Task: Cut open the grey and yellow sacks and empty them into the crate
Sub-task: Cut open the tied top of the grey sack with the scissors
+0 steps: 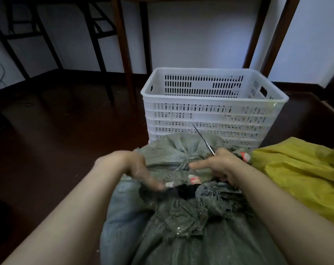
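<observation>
The grey sack [191, 222] lies on the dark floor [57, 131], filling the lower middle of the view. Its bunched top touches the near wall of the crate [210, 106]. The crate is white, slotted plastic and stands upright. To the right, just beside both, lies the yellow sack [300, 173], crumpled, its near edge touching the grey one.

The grey sack's neck is gathered and bound with a tie [185, 162]. Below the tie the weave is torn into a frayed dark hole [183, 191], and red and white packaging [193, 179] shows at the upper edge of the hole.

The left hand [135, 167] is blurred. Its fingers reach down to the left rim of the hole, but whether they pinch the fabric cannot be told. The right hand [221, 166] is curled round the handle of a thin metal blade [202, 138], whose tip points up and away across the crate's wall. Its forefinger stretches straight out toward the tie.
</observation>
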A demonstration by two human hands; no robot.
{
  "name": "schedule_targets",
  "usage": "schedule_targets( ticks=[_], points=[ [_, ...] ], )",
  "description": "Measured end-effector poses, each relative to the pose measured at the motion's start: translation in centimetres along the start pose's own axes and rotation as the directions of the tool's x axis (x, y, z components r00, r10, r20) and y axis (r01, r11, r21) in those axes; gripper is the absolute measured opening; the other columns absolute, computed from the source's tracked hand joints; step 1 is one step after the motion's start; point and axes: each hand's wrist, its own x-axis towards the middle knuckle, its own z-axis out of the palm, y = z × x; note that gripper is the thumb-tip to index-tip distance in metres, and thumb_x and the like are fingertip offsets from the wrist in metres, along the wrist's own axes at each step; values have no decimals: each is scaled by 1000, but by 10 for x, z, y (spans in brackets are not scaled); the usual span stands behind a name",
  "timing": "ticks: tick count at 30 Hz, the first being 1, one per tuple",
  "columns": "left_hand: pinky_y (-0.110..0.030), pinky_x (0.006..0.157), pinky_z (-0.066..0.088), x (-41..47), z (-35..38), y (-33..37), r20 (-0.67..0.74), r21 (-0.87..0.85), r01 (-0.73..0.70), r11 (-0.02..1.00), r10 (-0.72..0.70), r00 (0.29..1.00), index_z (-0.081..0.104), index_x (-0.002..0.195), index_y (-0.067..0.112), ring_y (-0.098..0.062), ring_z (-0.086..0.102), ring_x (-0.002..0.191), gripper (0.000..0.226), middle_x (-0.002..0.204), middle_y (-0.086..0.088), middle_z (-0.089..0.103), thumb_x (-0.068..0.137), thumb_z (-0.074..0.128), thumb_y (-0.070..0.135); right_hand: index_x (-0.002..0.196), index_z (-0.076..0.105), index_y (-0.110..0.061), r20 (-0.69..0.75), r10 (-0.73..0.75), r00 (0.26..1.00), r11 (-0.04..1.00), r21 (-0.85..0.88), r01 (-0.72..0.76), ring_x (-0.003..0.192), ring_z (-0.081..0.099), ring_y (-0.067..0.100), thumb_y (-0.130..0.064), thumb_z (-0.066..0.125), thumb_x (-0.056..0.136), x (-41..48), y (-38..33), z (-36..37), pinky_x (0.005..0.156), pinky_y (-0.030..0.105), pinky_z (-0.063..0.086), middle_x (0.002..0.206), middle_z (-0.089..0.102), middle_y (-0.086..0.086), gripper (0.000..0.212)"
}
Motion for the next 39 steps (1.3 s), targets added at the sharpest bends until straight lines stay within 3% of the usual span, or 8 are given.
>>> schedule_targets(
  ticks=[3, 6, 11, 14, 25, 32, 37, 39],
  points=[
    [-23, 59, 51, 0, 3, 0, 181, 26, -34, 999, 29, 983, 70, 101, 9, -11, 68, 70, 63, 87, -1, 73, 61, 79, 56, 134, 35, -11, -18, 10, 1000, 1000, -28, -10, 55, 43, 10, -43, 86, 60, -1, 2, -1, 40, 19, 29, 74, 47, -1, 97],
    [-20, 41, 31, -7, -7, 0, -28, -308, -215, 927, 217, 976, 73, 74, 7, -13, 38, 39, 40, 51, -2, 49, 64, 81, 46, 111, 54, -9, 85, -96, 992, 988, 127, 84, 33, 31, 6, -52, 87, 50, -2, 1, -7, 35, 12, 21, 45, 45, -5, 82],
    [-10, 28, 23, -22, -19, 17, -266, -851, -367, 375, 295, 918, 61, 58, 7, -4, 31, 28, 31, 41, 1, 46, 83, 68, 25, 102, 66, -18, 259, -348, 901, 917, 293, 270, 31, 32, 3, -42, 89, 35, -18, -15, -1, 32, 12, 22, 48, 57, -10, 74],
    [-12, 30, 24, -26, -21, 24, -262, -902, -351, 250, 327, 908, 60, 56, 11, -4, 33, 31, 34, 44, 2, 46, 88, 62, 23, 91, 64, -20, 121, -365, 923, 886, 349, 304, 44, 51, -7, -22, 87, 56, -21, -19, 11, 40, 9, 38, 59, 64, -15, 41],
    [-18, 43, 36, -35, -16, 40, -336, -461, -337, 821, 191, 922, 65, 71, 0, -15, 46, 48, 51, 53, -4, 56, 88, 60, 48, 78, 64, -4, -204, -203, 958, 940, 234, 249, 22, 38, -3, -3, 76, 74, 3, -15, -11, 27, 11, 27, 40, 56, -5, 13],
    [-25, 52, 35, -37, -15, 43, -238, -474, -298, 829, 206, 949, 67, 96, 11, -12, 46, 49, 61, 50, 3, 57, 87, 41, 66, 67, 65, -10, -247, -209, 946, 943, 204, 262, 31, 44, 2, -9, 79, 72, 7, -8, -12, 33, 16, 34, 49, 56, -2, 15],
    [-18, 37, 32, -40, -27, 21, -368, -572, -421, 704, 240, 899, 68, 89, 1, -12, 42, 35, 8, 48, -3, 54, 85, 66, 7, 88, 71, -25, -266, -367, 891, 881, 207, 425, 71, 65, 13, 2, 76, 72, -6, -28, -22, 67, 33, 59, 86, 65, -1, 32],
    [-20, 40, 43, -38, -26, 17, -400, -659, -410, 631, 167, 901, 67, 70, 4, -10, 52, 37, 17, 48, -2, 60, 86, 66, 10, 80, 72, -32, -373, -451, 810, 823, 178, 540, 65, 63, 0, -5, 78, 72, -18, -38, -23, 56, 24, 54, 87, 68, -7, 29]
  ],
)
